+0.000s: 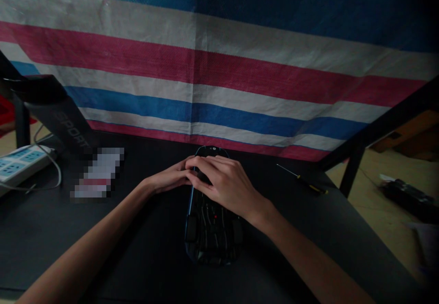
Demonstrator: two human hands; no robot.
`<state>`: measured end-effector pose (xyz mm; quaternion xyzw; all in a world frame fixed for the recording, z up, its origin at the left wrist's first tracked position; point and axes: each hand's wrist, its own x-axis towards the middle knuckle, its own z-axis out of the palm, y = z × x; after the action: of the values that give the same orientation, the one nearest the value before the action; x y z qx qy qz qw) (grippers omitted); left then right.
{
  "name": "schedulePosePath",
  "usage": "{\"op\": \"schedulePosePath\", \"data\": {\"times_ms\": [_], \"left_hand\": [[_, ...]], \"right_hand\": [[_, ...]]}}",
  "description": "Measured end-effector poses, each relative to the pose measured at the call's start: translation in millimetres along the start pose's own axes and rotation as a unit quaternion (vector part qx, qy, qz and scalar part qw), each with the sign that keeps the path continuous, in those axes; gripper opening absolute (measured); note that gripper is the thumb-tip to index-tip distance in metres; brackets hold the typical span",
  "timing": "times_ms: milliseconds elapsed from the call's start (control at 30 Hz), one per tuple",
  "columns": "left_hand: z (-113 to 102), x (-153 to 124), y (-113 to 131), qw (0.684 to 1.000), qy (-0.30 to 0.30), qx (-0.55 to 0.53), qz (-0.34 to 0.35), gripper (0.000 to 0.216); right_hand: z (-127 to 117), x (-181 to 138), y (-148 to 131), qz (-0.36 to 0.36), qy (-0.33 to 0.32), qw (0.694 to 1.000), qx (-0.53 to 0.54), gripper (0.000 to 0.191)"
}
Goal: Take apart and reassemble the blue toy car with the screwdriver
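Observation:
A toy car (214, 231) lies upside down on the black table, its dark underside facing up and its wheels at the sides. A blue edge of its body shows along the left. My left hand (173, 176) grips the car's far left side, with its fingertips partly behind my right hand. Over the far half of the car, my right hand (226, 183) is closed down on the underside with bent fingers. The underside beneath its palm is hidden. Whether anything small sits between the right fingertips cannot be made out.
To the right on the table (137, 249) lies a thin screwdriver (303, 179) with a black and yellow handle. A dark "SPORT" bottle (65, 116), a white power strip (25, 162) with a cable, and a blurred-out pale item (99, 173) are at left. Striped sheeting (192, 66) hangs behind.

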<state>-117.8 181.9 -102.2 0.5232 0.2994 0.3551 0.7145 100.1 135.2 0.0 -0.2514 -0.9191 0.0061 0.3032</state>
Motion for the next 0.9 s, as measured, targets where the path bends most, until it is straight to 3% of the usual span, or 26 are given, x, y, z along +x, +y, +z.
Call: {"op": "schedulePosePath", "data": {"times_ms": [133, 233, 367, 500, 700, 900], "left_hand": [[1.4, -1.4, 1.0, 1.000, 0.015, 0.004, -0.003, 0.052], [-0.4, -3.2, -1.4, 1.000, 0.026, -0.008, -0.014, 0.055], [-4.2, -3.2, -4.2, 1.000, 0.015, -0.018, -0.007, 0.067], [-4.0, -0.7, -4.2, 1.000, 0.012, 0.001, 0.003, 0.055], [-1.4, -2.1, -1.6, 0.999, 0.030, 0.009, -0.026, 0.050], [0.5, -3.8, -0.1, 1.000, 0.026, -0.010, -0.006, 0.051]], "right_hand": [[-4.9, 0.4, -4.4, 0.033, 0.000, 0.999, -0.019, 0.017], [-7.2, 1.2, -4.2, -0.007, -0.001, 1.000, -0.019, 0.026], [-1.6, 1.7, -1.2, -0.044, -0.002, 0.999, -0.016, 0.019], [0.6, 2.7, 0.2, 0.012, 0.007, 1.000, -0.010, 0.018], [-3.8, 3.1, 3.1, -0.040, -0.012, 0.999, 0.028, 0.023], [-4.6, 2.7, 1.3, 0.015, -0.025, 0.999, 0.018, 0.024]]}}
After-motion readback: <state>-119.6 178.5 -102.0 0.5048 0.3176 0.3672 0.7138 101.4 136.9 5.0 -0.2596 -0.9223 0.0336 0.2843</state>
